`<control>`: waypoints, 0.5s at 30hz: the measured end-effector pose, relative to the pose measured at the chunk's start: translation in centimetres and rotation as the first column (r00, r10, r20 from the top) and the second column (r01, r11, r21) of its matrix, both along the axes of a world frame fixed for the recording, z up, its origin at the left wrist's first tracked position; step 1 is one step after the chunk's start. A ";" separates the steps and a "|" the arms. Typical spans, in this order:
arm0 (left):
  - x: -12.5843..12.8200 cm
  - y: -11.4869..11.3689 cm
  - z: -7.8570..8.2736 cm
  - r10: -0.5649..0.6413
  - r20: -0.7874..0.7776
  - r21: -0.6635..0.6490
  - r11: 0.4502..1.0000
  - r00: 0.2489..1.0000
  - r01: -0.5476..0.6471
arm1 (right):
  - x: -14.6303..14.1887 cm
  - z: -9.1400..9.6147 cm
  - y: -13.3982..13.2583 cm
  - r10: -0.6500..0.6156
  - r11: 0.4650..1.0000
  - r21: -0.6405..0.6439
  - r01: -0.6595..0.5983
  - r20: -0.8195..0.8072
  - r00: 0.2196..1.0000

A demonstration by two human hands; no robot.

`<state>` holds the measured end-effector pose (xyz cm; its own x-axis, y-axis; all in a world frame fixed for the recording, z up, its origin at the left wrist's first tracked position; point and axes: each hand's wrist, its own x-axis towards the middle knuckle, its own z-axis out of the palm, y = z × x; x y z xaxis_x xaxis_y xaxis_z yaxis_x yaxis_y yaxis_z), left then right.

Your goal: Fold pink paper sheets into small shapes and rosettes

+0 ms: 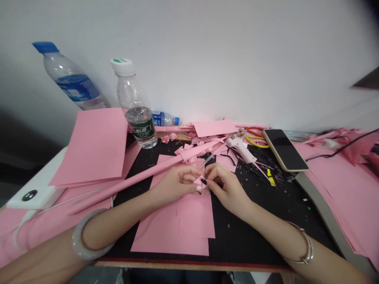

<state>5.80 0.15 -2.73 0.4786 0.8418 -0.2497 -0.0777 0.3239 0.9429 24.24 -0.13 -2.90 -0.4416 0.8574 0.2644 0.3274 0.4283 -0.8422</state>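
Observation:
A small folded piece of pink paper [199,181] is pinched between my two hands near the middle of the table. My left hand [177,181] grips it from the left, thumb and fingers closed. From the right, my right hand [224,182] presses on it with thumb and forefinger, hiding part of it. Beneath the hands lie flat pink paper sheets [171,232] on a black mat [251,240]. Just behind, a long rolled pink paper tube [142,176] runs diagonally past my left hand, close to several folded pink paper flowers [189,157].
A white glue gun [242,148] and a phone [284,150] lie at the back right. A water bottle [136,106] stands back left, near a taller blue-capped bottle [71,79]. Pink paper stacks [94,146] flank both sides; a white box [38,195] sits left.

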 end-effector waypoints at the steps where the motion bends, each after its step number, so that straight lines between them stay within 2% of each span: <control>1: 0.0 0.0 -0.1 -0.008 0.005 0.000 1.000 1.000 0.008 | 0.0 -0.1 -0.1 -0.004 1.000 -0.019 0.004 0.004 1.000; 4: 0.1 0.0 0.1 -0.024 0.012 -0.007 1.000 1.000 0.024 | -0.1 -0.1 -0.2 -0.027 0.998 -0.048 0.028 0.011 1.000; 8: 0.2 0.0 0.4 -0.034 0.014 -0.004 0.999 0.999 0.034 | -0.1 -0.1 -0.3 -0.049 0.998 -0.026 0.049 0.012 0.999; 15: 0.3 -0.2 -0.1 -0.003 0.009 0.011 1.000 1.000 0.003 | -0.4 -0.2 -0.6 -0.063 0.998 -0.017 0.063 -0.010 0.998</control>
